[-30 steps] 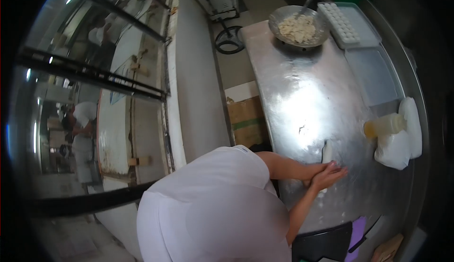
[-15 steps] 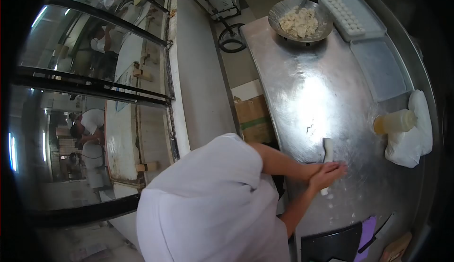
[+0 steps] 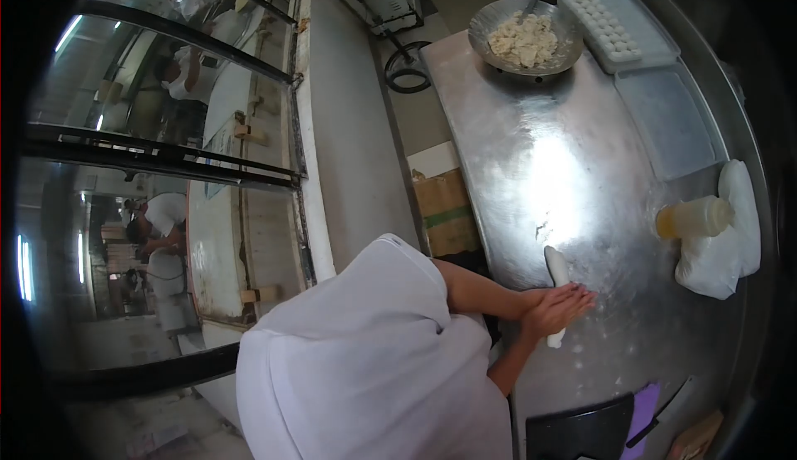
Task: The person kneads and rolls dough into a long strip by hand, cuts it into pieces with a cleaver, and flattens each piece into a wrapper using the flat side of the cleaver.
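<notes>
A smooth white dough log [image 3: 555,265] lies on the steel table. My left hand [image 3: 568,293], on the upper arm in the head view, and my right hand [image 3: 546,319] rest flat across its middle, side by side and overlapping. Fingers of both hands are stretched out, not wrapped round the log. One end of the log shows above the hands, and a short end pokes out below them. The part under the palms is hidden.
A metal bowl [image 3: 498,49] of crumbly pale mix holds a utensil. A tray of white balls [image 3: 602,24], a translucent lid [image 3: 668,119], a bottle of yellowish liquid [image 3: 696,217] and a white bag [image 3: 706,265] line the far side. Near a black tray [image 3: 577,431] lies a knife [image 3: 664,414].
Both hands have moved left, toward my body, and the dough log has shifted the same way beneath them. Its upper end now tilts further left.
</notes>
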`<state>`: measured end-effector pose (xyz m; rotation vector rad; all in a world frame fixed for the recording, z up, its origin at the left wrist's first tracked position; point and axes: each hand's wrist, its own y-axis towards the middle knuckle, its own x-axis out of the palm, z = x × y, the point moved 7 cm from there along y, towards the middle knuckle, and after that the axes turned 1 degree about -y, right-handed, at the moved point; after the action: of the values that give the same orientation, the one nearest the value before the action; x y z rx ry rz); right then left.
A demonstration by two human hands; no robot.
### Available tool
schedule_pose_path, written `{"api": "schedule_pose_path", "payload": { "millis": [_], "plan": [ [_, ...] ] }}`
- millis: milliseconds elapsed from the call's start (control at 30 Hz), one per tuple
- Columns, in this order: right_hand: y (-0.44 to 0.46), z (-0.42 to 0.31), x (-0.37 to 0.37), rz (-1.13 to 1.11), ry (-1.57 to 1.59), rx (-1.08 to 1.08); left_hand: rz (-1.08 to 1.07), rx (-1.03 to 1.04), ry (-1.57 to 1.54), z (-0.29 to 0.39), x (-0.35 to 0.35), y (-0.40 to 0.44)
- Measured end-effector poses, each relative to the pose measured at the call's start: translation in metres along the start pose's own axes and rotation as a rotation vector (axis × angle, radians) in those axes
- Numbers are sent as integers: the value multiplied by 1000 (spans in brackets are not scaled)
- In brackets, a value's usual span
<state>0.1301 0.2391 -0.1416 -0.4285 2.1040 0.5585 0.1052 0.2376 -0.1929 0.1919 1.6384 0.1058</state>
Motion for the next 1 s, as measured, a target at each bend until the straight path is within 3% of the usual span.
{"api": "schedule_pose_path", "payload": {
  "millis": [67,100,167,267,400,500,533,600,667,700,800,900,967,1000],
  "plan": [
    [40,-3,-22,5,46,115,53,6,211,-8,-18,2],
    [58,3,-29,13,88,233,-149,97,-24,-23,-31,23],
    [88,34,-26,79,93,271,-348,231,-283,-29,-52,56],
    [91,52,-24,115,120,289,-447,214,-156,-18,-49,67],
    [41,34,0,36,16,244,-53,116,185,1,-11,19],
    [-26,-11,20,-125,-137,245,31,141,-294,-7,-41,-43],
    [-28,-24,4,-73,-12,180,-31,174,-393,-16,-43,-42],
    [6,-22,-17,-19,99,153,-192,227,-605,-26,-37,-29],
    [45,0,-30,35,25,125,-110,145,-860,-31,-11,7],
    [66,19,-33,41,-35,180,115,184,-789,-33,-20,34],
    [98,57,-47,145,-246,271,-432,197,-234,-22,-55,103],
    [58,16,-50,23,-271,332,-113,161,-691,-24,-56,72],
    [10,-15,-41,-42,-230,365,-213,239,-413,-23,-58,8],
    [-14,-22,-40,-63,-41,388,-267,277,-266,-24,-62,-17]
  ]
}}
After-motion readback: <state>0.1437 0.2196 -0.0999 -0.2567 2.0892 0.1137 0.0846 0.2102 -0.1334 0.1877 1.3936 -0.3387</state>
